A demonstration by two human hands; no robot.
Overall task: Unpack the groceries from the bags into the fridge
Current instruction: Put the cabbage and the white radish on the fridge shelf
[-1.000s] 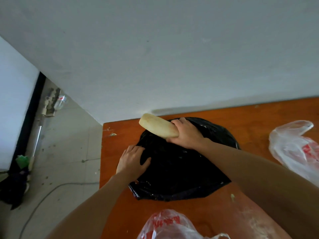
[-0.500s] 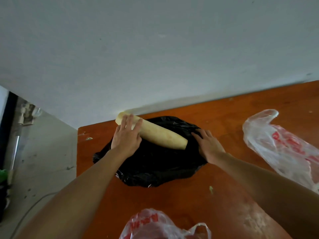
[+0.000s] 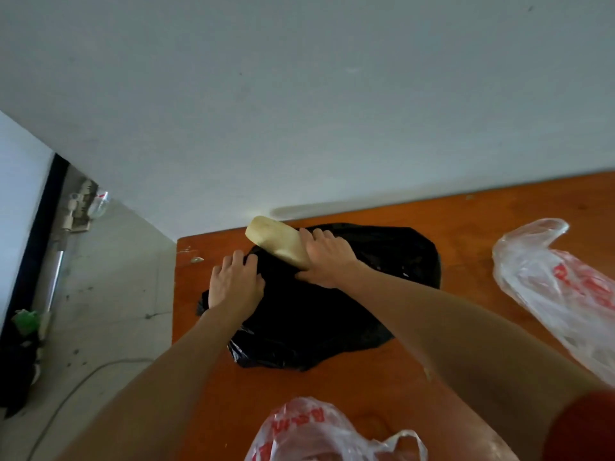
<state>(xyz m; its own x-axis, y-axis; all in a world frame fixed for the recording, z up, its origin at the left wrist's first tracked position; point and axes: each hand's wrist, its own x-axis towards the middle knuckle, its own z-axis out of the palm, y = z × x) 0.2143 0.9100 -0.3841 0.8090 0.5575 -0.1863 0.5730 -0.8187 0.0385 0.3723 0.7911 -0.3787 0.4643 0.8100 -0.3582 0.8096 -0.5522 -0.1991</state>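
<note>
Head view: right hand (image 3: 327, 261) wraps a long pale cream radish (image 3: 273, 239) poking from the 11 o'clock edge of a crumpled black plastic bag (image 3: 332, 314); left hand (image 3: 234, 284) clutches its 9 o'clock rim, likely anchoring it for the pull.

**Tally by kind**

One black bag (image 3: 332, 311). Two clear bags printed red: right clear bag (image 3: 565, 287), near clear bag (image 3: 309, 434). One pale long vegetable (image 3: 276, 241). Two hands: left hand (image 3: 234, 284), right hand (image 3: 327, 257). One wooden table (image 3: 482, 207).

L grip (image 3: 234, 284) fingers curled, R grip (image 3: 327, 261) clenched, both forearms stretched fwd
</note>
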